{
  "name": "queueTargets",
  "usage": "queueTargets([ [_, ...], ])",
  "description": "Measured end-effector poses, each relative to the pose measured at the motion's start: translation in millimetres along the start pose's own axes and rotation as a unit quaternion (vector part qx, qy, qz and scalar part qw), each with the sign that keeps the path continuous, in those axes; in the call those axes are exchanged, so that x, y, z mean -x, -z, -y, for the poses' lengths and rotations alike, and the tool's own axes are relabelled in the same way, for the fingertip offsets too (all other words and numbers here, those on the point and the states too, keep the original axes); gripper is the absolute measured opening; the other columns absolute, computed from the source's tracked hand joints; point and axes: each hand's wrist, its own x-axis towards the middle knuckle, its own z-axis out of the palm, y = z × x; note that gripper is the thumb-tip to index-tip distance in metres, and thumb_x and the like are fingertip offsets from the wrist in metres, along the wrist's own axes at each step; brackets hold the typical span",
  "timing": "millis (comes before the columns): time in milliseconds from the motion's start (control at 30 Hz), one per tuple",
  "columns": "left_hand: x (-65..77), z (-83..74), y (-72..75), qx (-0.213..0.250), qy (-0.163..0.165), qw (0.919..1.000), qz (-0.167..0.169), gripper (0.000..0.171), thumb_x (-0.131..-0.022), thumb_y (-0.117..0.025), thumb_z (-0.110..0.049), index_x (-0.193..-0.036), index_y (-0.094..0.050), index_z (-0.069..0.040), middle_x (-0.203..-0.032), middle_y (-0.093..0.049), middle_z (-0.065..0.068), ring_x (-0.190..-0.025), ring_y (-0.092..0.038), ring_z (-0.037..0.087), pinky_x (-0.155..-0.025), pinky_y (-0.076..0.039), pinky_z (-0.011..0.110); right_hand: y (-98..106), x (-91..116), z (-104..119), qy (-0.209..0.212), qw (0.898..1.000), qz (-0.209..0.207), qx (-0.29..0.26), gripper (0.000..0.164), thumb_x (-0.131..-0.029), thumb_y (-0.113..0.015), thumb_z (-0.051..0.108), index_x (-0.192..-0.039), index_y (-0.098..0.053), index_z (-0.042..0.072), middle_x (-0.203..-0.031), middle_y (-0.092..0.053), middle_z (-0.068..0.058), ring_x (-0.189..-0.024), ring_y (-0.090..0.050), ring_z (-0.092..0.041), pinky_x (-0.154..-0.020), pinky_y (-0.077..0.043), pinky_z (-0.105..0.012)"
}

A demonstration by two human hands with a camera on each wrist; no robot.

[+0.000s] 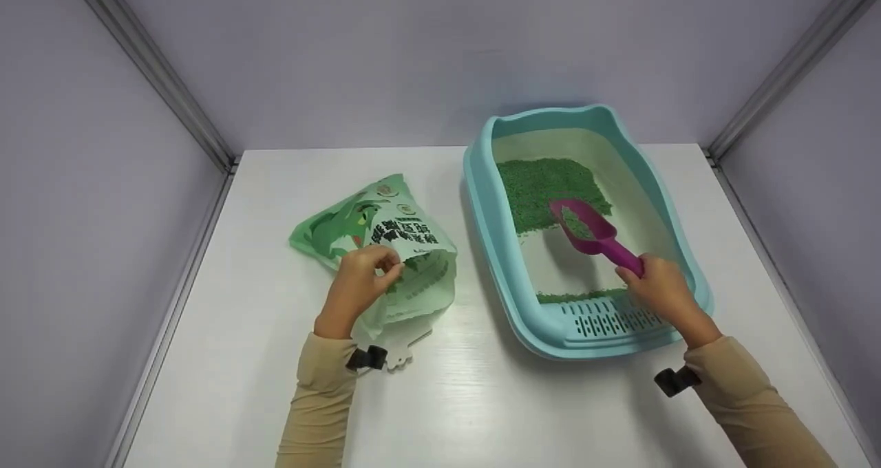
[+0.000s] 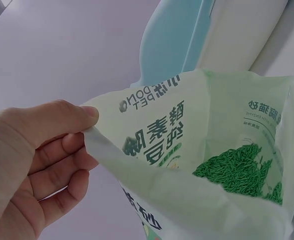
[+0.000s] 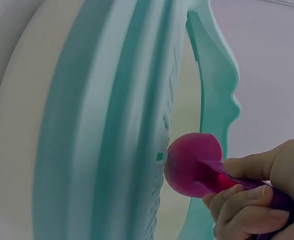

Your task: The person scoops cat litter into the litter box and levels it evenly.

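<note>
My left hand point(image 1: 361, 282) pinches the rim of a green and white cat litter bag point(image 1: 337, 230), which lies on its side with its mouth held apart. Inside the bag, green litter pellets point(image 2: 237, 170) show in the left wrist view. My right hand point(image 1: 661, 289) grips the handle of a magenta scoop point(image 1: 619, 253), which is over a light blue litter box point(image 1: 492, 224). Some green pellets point(image 1: 577, 224) sit in the scoop. Within the box, a green litter layer point(image 1: 544, 182) covers the far part, and a thin strip lies along the near edge.
A white table point(image 1: 454, 399) holds the bag and the box. Part of a flat pale piece with a wavy edge point(image 1: 406, 349) shows under the bag's mouth. The box has a slotted ledge point(image 1: 599, 325) at its near end. Pale walls stand behind and at both sides.
</note>
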Motion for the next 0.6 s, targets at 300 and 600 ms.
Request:
queueTargets([
  [300, -0.4, 1.2, -0.2, 0.006, -0.001, 1.0, 0.0, 0.008, -0.085, -0.068, -0.002, -0.077, -0.066, -0.004, -0.074, -0.068, 0.01, -0.067, -0.065, 0.018, -0.066, -0.057, 0.035, 2.6, -26.0, 3.6, -0.026, 0.998, 0.046, 0.029, 0.033, -0.091, -0.059, 0.018, -0.088, -0.059, -0.015, -0.066, -0.053, -0.013, -0.059, -0.045, -0.019, -0.05, -0.035, -0.025],
  [600, -0.1, 1.9, 0.5, 0.004, -0.004, 1.0, 0.003, 0.008, -0.084, -0.069, -0.002, -0.078, -0.065, -0.003, -0.074, -0.068, 0.01, -0.067, -0.066, 0.019, -0.065, -0.056, 0.033, 11.7, -44.7, 7.1, -0.028, 0.998, 0.051, 0.038, 0.029, -0.087, -0.057, 0.016, -0.077, -0.058, -0.011, -0.06, -0.049, -0.007, -0.056, -0.042, -0.018, -0.048, -0.034, -0.025],
])
